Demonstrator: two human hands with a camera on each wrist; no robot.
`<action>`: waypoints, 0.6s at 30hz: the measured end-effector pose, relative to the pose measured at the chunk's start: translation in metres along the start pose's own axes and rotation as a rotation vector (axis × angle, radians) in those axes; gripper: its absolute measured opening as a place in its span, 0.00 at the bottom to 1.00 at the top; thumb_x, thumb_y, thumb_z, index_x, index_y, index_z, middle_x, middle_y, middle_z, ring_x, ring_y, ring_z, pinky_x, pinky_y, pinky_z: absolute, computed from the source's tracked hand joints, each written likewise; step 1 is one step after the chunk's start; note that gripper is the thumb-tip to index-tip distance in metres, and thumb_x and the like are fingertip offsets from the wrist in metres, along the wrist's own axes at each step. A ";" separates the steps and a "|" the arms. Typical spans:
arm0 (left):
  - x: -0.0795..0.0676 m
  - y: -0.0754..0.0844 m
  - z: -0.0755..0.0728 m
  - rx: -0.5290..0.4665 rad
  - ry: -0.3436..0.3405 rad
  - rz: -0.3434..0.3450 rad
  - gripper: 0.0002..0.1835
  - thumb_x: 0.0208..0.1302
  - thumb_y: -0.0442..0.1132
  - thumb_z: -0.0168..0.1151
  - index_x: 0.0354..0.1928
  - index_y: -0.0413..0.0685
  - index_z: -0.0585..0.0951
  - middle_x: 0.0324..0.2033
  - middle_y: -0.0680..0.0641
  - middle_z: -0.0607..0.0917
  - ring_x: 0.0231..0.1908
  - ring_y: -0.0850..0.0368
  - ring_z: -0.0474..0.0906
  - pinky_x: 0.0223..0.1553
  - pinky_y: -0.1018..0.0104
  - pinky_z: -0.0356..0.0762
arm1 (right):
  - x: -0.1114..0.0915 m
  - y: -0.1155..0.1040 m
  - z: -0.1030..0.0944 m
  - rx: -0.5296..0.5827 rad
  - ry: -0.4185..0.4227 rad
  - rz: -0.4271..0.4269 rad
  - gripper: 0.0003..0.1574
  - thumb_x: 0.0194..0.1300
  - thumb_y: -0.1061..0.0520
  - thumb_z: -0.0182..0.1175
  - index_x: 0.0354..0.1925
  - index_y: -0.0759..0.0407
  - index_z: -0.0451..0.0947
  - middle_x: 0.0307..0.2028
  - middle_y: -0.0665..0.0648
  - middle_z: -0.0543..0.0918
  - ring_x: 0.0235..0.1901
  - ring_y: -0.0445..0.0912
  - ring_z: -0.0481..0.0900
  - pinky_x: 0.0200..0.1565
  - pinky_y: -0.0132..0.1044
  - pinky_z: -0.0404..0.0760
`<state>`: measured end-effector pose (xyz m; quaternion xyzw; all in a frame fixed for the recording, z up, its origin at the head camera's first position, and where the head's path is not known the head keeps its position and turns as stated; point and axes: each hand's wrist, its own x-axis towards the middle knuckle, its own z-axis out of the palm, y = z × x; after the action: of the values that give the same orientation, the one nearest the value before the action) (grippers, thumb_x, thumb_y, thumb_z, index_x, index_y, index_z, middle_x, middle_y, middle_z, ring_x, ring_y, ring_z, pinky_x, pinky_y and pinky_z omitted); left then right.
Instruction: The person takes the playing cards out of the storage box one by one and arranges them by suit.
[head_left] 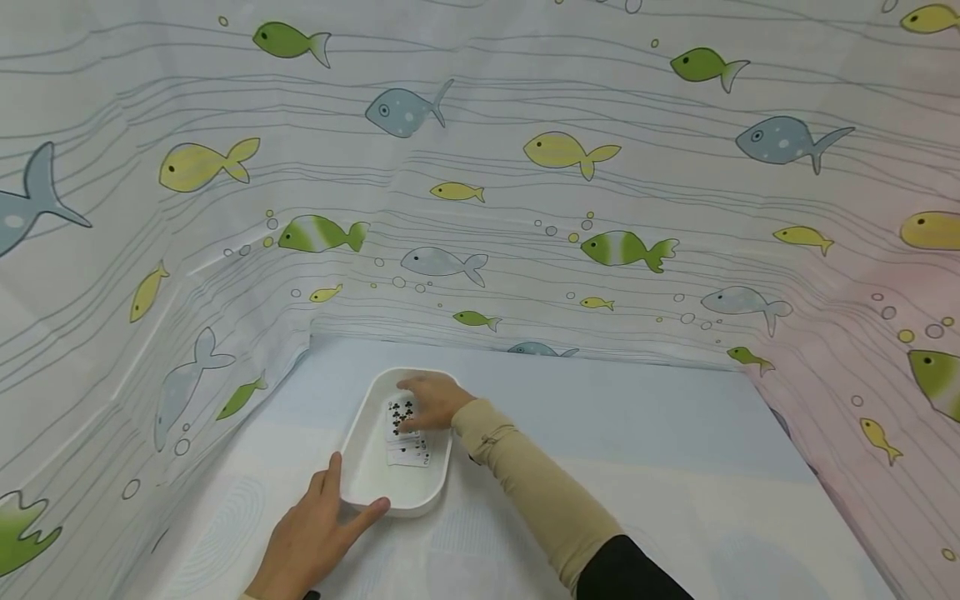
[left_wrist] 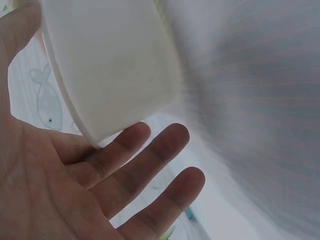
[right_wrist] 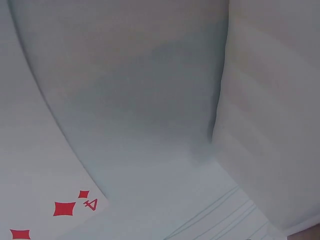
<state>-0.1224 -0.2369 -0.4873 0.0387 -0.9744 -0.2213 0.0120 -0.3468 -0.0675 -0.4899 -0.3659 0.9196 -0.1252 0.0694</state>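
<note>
A white tray sits on the table with several playing cards overlapping in it, a clubs card uppermost. My left hand is at its near left corner, thumb along the near rim and a finger against the left side. In the left wrist view, the fingers extend fairly straight beside the tray. My right hand reaches over the far right side, thumb over the clubs card and another finger beyond its top; I cannot tell whether it grips a card. A four of diamonds appears in the right wrist view.
A pale tabletop extends to the right of the tray. White cloth printed with fish rises behind and on both sides. The right sleeve crosses over the table beside the tray.
</note>
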 end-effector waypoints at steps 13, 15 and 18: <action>0.000 0.000 0.000 0.010 0.001 -0.005 0.63 0.61 0.75 0.58 0.77 0.29 0.52 0.62 0.32 0.72 0.47 0.39 0.81 0.45 0.41 0.77 | 0.004 -0.007 0.007 -0.086 -0.085 0.068 0.53 0.55 0.30 0.71 0.75 0.39 0.65 0.71 0.44 0.70 0.70 0.42 0.67 0.70 0.40 0.62; 0.000 0.000 0.000 0.008 -0.003 -0.005 0.63 0.61 0.75 0.58 0.77 0.29 0.51 0.62 0.32 0.72 0.47 0.38 0.81 0.46 0.41 0.77 | 0.004 -0.007 0.009 -0.121 -0.086 0.064 0.52 0.55 0.30 0.71 0.74 0.38 0.65 0.71 0.44 0.71 0.71 0.42 0.66 0.70 0.41 0.62; 0.001 0.000 0.000 0.007 -0.007 -0.006 0.63 0.61 0.76 0.57 0.77 0.30 0.51 0.63 0.31 0.72 0.48 0.37 0.81 0.46 0.40 0.77 | 0.004 -0.007 0.011 -0.161 -0.086 0.057 0.52 0.56 0.29 0.70 0.74 0.38 0.65 0.71 0.44 0.71 0.71 0.42 0.65 0.70 0.42 0.62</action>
<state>-0.1233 -0.2366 -0.4874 0.0410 -0.9750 -0.2181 0.0078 -0.3427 -0.0769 -0.4986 -0.3492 0.9328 -0.0331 0.0830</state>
